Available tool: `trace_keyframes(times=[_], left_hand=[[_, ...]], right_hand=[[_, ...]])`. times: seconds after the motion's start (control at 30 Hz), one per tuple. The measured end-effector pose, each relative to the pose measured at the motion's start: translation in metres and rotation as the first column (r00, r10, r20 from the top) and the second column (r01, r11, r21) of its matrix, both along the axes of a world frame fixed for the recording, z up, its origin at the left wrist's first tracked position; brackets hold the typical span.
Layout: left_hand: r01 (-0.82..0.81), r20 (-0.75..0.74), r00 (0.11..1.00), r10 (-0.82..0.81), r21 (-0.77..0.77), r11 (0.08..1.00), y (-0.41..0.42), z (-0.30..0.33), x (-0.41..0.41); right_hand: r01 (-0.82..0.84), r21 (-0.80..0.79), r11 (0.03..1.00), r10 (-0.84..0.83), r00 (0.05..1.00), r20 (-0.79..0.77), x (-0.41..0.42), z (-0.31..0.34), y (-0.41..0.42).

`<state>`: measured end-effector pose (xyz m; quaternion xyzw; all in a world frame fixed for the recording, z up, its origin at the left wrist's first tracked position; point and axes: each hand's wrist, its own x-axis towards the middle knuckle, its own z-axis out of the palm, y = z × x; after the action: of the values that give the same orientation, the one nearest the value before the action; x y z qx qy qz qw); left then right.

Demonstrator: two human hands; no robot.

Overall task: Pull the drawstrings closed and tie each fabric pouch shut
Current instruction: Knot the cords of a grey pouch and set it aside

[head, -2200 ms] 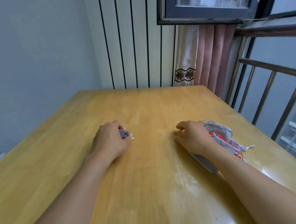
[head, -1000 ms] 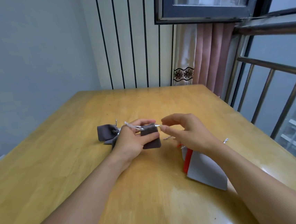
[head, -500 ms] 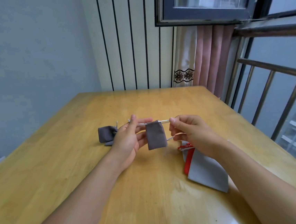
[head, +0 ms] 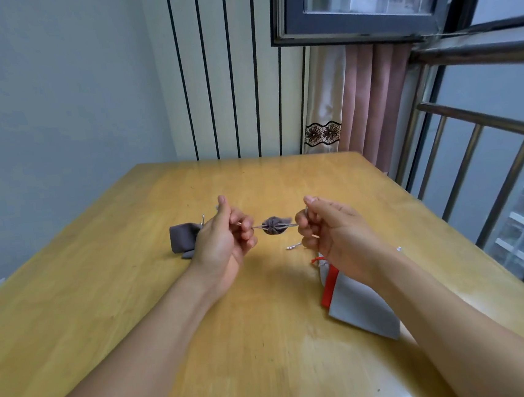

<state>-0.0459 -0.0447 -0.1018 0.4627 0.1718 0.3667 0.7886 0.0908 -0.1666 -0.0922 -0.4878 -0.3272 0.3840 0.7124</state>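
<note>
A small dark grey pouch (head: 273,225) hangs above the wooden table (head: 110,296), its mouth gathered into a tight puckered rosette facing me. My left hand (head: 226,240) pinches the silver drawstring on its left side. My right hand (head: 328,233) pinches the string on its right side, and a loose cord end dangles below that hand. The string runs taut between the two hands. Another dark grey pouch (head: 182,242) lies flat on the table behind my left hand.
A larger light grey pouch (head: 359,309) with a red lining and red cord lies on the table under my right forearm. A metal railing (head: 461,160) and a pink curtain (head: 373,101) stand past the table's right edge. A striped wall panel rises behind.
The held pouch hung flat and open-topped between my hands before. My hands have drawn apart on the strings, and its mouth is now cinched into a tight bunch.
</note>
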Motion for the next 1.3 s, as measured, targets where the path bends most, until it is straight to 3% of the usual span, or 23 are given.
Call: trace_keyframes(times=[0.13,0.3,0.5,0.63,0.77,0.83,0.9,1.1,1.3], left_hand=[[0.128,-0.007,0.992,-0.128,0.088,0.988,-0.001,-0.001,-0.005],[0.053,-0.118,0.993,-0.021,0.278,0.959,-0.006,0.0,-0.005],[-0.012,-0.068,0.997,0.022,0.15,0.989,-0.009,-0.001,-0.001],[0.01,-0.164,0.986,0.016,0.158,0.987,-0.009,-0.004,-0.001],[0.111,-0.293,0.956,0.002,0.369,0.923,-0.01,-0.006,-0.001],[0.17,-0.332,0.943,-0.004,0.472,0.865,-0.012,-0.007,-0.002],[0.232,-0.364,0.931,-0.032,0.521,0.821,-0.013,-0.008,-0.003],[0.377,-0.38,0.9,-0.214,0.429,0.821,-0.015,-0.003,-0.006],[0.465,-0.337,0.87,-0.361,0.31,0.829,-0.015,-0.004,-0.005]], right_hand=[[-0.053,0.039,0.998,0.054,0.998,-0.022,0.0,-0.003,0.001],[-0.034,0.01,0.999,0.034,0.999,0.015,0.004,-0.008,-0.001],[-0.077,-0.004,0.997,0.077,0.996,0.039,-0.005,-0.009,0.001],[-0.051,-0.014,0.999,0.053,0.993,0.11,-0.008,-0.011,0.001],[0.019,0.088,0.996,-0.046,0.948,0.315,-0.003,-0.004,-0.001],[-0.046,0.121,0.992,-0.016,0.886,0.463,0.001,0.0,-0.002],[-0.109,0.086,0.99,0.049,0.855,0.516,0.003,0.0,-0.004],[-0.128,0.01,0.992,0.114,0.917,0.383,-0.002,-0.001,-0.004],[-0.07,-0.039,0.997,0.08,0.906,0.415,0.002,-0.006,-0.004]])
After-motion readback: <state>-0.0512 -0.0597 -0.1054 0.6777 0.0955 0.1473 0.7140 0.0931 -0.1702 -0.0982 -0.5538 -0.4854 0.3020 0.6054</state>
